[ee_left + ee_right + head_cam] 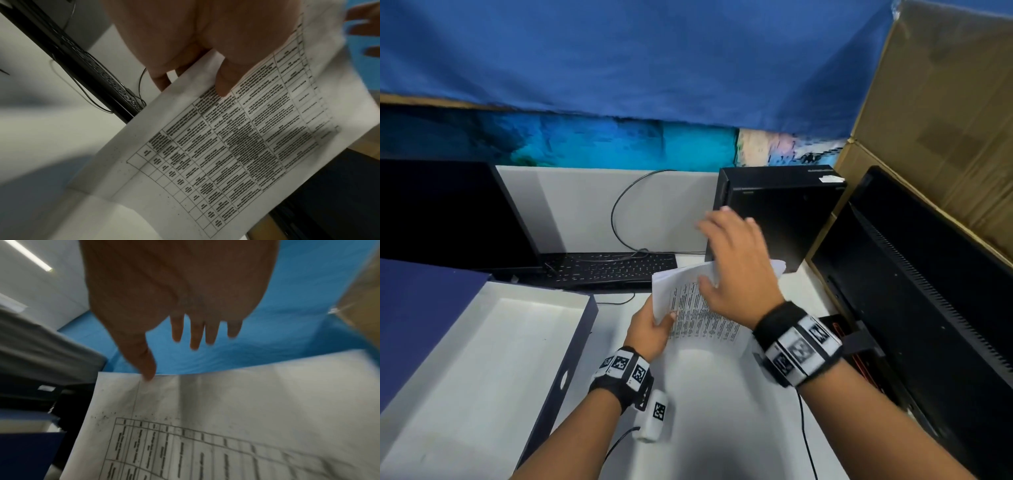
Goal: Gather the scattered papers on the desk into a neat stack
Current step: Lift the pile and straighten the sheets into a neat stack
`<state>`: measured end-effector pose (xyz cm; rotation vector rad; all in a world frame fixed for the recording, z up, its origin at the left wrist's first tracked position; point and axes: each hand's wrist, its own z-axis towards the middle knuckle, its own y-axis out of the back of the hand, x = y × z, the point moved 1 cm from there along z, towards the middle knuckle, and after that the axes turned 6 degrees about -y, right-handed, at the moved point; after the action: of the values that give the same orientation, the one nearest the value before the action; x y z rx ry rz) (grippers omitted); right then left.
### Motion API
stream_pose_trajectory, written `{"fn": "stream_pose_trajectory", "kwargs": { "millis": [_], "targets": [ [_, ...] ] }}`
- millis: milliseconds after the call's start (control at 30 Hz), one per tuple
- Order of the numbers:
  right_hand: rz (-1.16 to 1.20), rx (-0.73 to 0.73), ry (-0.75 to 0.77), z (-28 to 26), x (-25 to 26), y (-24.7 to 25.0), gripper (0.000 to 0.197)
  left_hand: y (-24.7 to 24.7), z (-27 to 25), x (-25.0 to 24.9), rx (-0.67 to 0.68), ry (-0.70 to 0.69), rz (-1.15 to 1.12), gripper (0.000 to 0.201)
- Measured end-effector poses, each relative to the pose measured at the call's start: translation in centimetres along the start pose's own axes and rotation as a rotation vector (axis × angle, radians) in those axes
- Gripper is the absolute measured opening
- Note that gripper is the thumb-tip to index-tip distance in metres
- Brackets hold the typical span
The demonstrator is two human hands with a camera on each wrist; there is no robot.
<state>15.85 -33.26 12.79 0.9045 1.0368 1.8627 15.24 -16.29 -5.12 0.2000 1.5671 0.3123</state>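
I'm seeing bare desk sitting open at lower center. The open box is crowding lower left, keyboard and tower are blocking behind, monitor is walling off the right.

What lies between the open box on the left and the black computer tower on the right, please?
The papers, held above the desk by the left hand, with the right hand over them; the head view shows it.

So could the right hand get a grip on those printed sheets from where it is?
Probably yes. The right hand hovers open just over the printed sheets, which the left hand pinches at one edge. Its thumb is already at the paper's far edge and nothing lies between.
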Motion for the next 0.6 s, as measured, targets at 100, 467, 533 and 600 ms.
{"fn": "stream_pose_trajectory", "kwargs": {
  "millis": [100,467,533,600],
  "targets": [
    [-0.177,0.337,0.078,1.7,1.3,-1.7,0.042,0.1,0.0,-0.3,-0.001,-0.028,0.046,0.032],
    [0.683,0.175,-0.502,-3.0,-12.3,3.3,0.020,1.6,0.2,0.3,-0.367,0.026,-0.040,0.078],
    [0.845,0.142,-0.604,-4.8,-13.6,2.5,0.023,1.5,0.6,-0.8,-0.274,0.137,-0.406,0.067],
    [0.958,0.083,-0.691,-6.6,-14.4,0.8,0.024,1.2,1.1,-2.2,-0.141,0.166,-0.595,0.031]
  ]
}}
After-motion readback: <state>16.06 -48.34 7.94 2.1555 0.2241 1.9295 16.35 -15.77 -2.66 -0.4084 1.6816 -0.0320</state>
